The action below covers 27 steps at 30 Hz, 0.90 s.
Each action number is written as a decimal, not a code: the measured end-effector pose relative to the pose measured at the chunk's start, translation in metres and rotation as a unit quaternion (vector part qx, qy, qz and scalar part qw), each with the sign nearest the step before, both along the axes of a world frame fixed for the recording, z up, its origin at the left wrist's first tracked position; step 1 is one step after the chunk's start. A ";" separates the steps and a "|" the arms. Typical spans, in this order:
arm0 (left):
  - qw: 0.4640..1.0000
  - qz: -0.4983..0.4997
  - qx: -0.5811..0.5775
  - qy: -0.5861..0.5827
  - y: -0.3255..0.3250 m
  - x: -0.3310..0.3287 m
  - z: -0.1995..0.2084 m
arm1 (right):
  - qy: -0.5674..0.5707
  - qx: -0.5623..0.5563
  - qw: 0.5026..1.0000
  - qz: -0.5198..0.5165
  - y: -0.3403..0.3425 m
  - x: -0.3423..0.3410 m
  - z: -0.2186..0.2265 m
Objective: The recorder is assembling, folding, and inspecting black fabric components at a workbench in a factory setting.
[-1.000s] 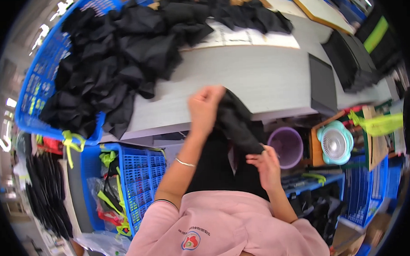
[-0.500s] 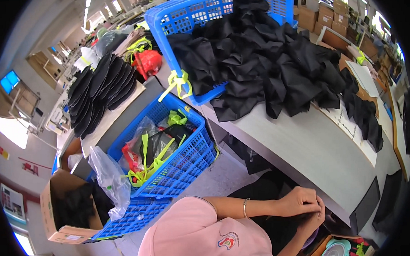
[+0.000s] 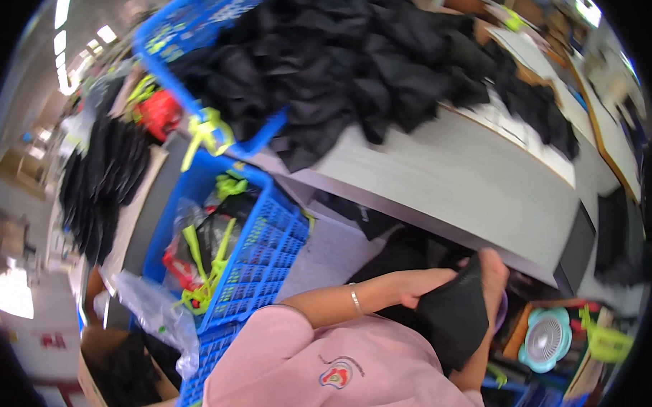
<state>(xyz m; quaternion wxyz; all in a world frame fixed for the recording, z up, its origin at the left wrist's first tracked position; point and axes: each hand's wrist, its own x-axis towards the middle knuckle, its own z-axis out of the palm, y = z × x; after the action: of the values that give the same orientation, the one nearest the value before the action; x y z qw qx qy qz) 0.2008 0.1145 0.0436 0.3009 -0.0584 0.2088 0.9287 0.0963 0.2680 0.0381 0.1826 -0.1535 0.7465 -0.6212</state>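
Note:
A dark fabric piece point(image 3: 456, 319) hangs between my two hands, close to my body and below the table's front edge. My left hand point(image 3: 426, 282), with a bracelet on its wrist, is closed on the upper left corner of the piece. Along the opposite edge, my right hand point(image 3: 494, 276) grips it, its fingers partly hidden behind the cloth and blurred. On the grey table point(image 3: 418, 168) beyond lies a big heap of black fabric pieces point(image 3: 335, 59), spilling out of a tipped blue basket point(image 3: 193, 93).
To the left, a lower blue crate point(image 3: 259, 252) holds plastic bags and neon-yellow strips. A cardboard box point(image 3: 94, 362) with black cloth stands beside it. Stacked black pieces point(image 3: 99, 183) lie on a board. At lower right, a small turquoise fan point(image 3: 546, 339) sits near a wooden tray.
My hands, earlier close together with no cloth piece visible, now stand apart with a dark fabric piece between them. The view has turned, so the table and baskets appear farther left and higher.

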 end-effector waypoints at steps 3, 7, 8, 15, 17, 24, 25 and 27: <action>0.990 -0.074 -0.059 0.099 0.023 0.031 -0.095 | -0.119 -0.052 0.988 0.088 -0.044 0.035 -0.008; 0.979 -0.177 -0.028 0.100 0.039 0.015 -0.093 | -0.130 -0.017 0.953 0.275 -0.052 0.070 -0.094; 0.977 -0.188 -0.027 0.098 0.043 0.014 -0.094 | -0.138 -0.016 0.958 0.251 -0.050 0.075 -0.086; 0.971 -0.207 -0.070 0.097 -0.003 0.024 -0.072 | -0.205 -0.233 0.949 -0.055 -0.006 0.078 -0.128; 0.974 -0.184 -0.092 0.100 -0.005 0.009 -0.071 | -0.243 -0.254 0.935 -0.039 0.025 0.057 -0.126; 0.976 -0.115 -0.152 0.107 -0.001 0.013 -0.052 | 0.144 -0.068 0.983 -0.090 0.032 0.023 0.003; 0.975 -0.105 -0.161 0.108 0.014 0.003 -0.056 | 0.170 -0.006 0.983 -0.066 0.027 0.024 0.010; 0.973 -0.087 -0.179 0.117 0.008 0.010 -0.052 | 0.140 -0.019 0.990 0.004 0.026 0.024 0.002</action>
<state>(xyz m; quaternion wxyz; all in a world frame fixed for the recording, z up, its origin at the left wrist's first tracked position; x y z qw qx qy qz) 0.2111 0.1229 -0.0084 0.3390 0.0158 0.4092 0.8470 0.1207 0.2942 0.0402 0.0757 -0.2455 0.7521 -0.6068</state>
